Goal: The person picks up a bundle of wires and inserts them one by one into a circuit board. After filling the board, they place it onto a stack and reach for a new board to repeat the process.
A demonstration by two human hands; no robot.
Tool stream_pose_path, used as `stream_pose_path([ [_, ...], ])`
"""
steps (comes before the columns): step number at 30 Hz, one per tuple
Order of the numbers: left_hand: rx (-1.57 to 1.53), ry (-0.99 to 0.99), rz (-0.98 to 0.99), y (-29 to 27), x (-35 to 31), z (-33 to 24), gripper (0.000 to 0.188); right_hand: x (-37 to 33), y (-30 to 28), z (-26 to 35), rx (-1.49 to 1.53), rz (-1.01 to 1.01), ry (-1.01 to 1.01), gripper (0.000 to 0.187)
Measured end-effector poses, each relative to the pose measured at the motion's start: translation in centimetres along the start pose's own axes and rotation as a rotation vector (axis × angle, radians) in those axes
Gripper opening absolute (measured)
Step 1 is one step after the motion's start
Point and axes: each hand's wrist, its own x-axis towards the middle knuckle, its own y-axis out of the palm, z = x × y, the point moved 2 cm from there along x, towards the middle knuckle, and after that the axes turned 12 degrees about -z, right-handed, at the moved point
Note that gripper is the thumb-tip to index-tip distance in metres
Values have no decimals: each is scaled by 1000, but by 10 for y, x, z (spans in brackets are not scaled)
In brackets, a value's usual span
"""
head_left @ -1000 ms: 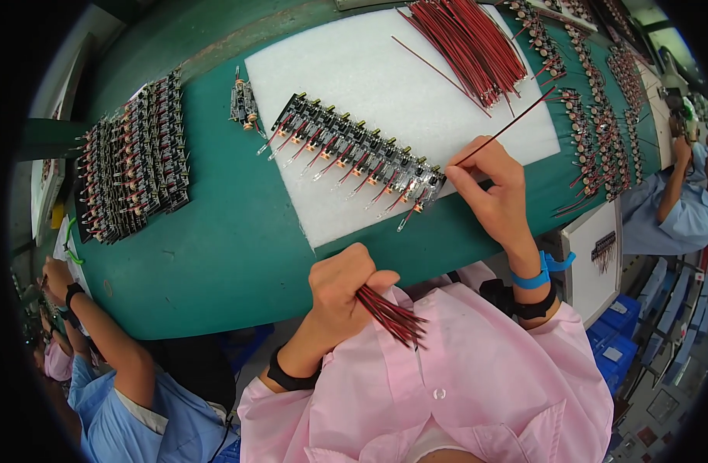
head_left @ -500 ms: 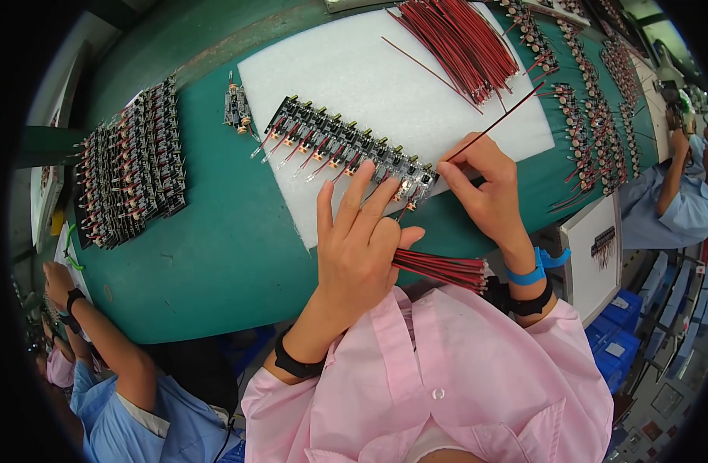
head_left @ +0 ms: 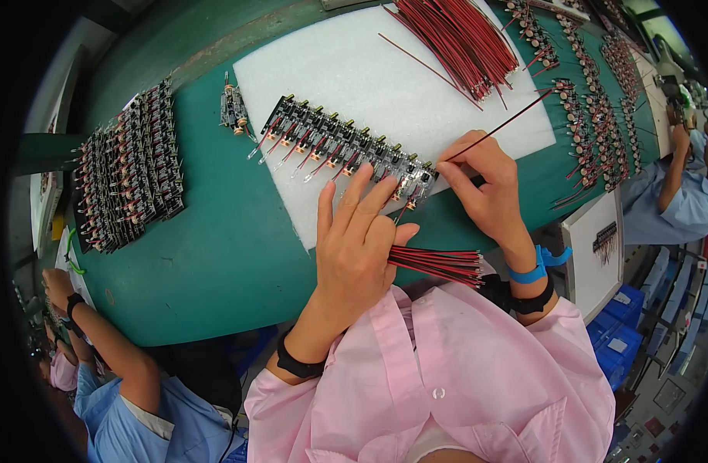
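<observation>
A row of joined circuit boards [head_left: 327, 139] lies aslant on a white foam sheet [head_left: 281, 68], short red and black wires hanging from its near side. My left hand [head_left: 358, 247] rests its outstretched fingertips on the near edge of this row. Its curled fingers hold a bundle of red and black wires [head_left: 443, 264], whose ends point right. At the row's right end, my right hand [head_left: 485, 185] pinches a single red and black wire [head_left: 504, 126] between thumb and forefinger. The wire's long end points up and right; its near tip is hard to make out.
A large pile of red and black wires [head_left: 454, 46] covers the foam's far right. One small board [head_left: 233, 108] lies left of the foam. Stacked boards [head_left: 130, 170] stand on the green table [head_left: 215, 262], and more board rows [head_left: 593, 100] lie right. Co-workers sit on both sides.
The free end of the wire in my right hand has swung slightly right. Both hands keep nearly the same places, and the boards have barely shifted in view.
</observation>
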Motion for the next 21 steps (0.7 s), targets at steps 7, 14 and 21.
stream_pose_path([
  [7, 1, -10, 10, -1, 1, -1, 24, 0, 0, 1, -16, -5, -29, 6],
  [14, -2, -12, 7, 0, 0, 0, 24, -1, 2, 1, -33, -24, -37, 6],
  [21, -3, -10, 4, 0, 0, 0, 24, -1, 4, 0, 17, -100, -10, 7],
])
